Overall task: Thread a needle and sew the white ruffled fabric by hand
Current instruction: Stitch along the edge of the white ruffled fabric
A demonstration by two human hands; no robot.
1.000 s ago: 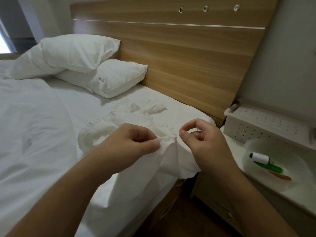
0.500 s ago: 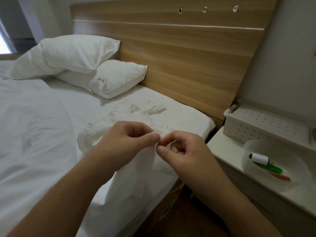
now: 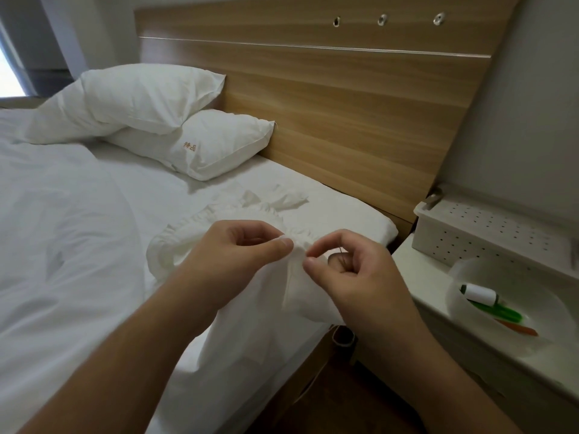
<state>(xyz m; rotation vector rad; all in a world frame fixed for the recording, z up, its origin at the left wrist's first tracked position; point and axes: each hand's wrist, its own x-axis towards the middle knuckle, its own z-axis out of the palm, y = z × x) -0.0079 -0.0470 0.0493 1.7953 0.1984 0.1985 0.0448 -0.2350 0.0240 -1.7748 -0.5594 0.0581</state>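
Bedroom, seen from above the hands. Bed [image 3: 78,245] with white sheets, two white pillows [image 3: 163,120] stacked at a wooden headboard [image 3: 360,104]. To the right, a white bench [image 3: 419,277] carrying a perforated white box [image 3: 488,233] and a translucent bowl [image 3: 463,277]. In the bowl: a white thread spool [image 3: 481,294], a green item [image 3: 498,313] and an orange item [image 3: 521,329] (kind not discernible).

White ruffled fabric [image 3: 269,308] partly spread on the bed near its right edge, ruffled band curving behind the hands, lower portion draped over the bed's side.

Left hand [image 3: 232,261]: grip pressed together, thumb against curled fingers, pinching a gathered fold of the fabric at the ruffle.

Right hand [image 3: 354,277]: grip pressed together, thumb and index fingertip pinching at the same fold, directly beside the left thumb, remaining fingers curled. Needle itself too small to confirm between the fingertips. A thin dark strand [image 3: 342,257], apparently thread, visible inside the curl of the right hand. A pale loop of thread [image 3: 336,335] hanging below the fabric's edge, beside the bed frame.
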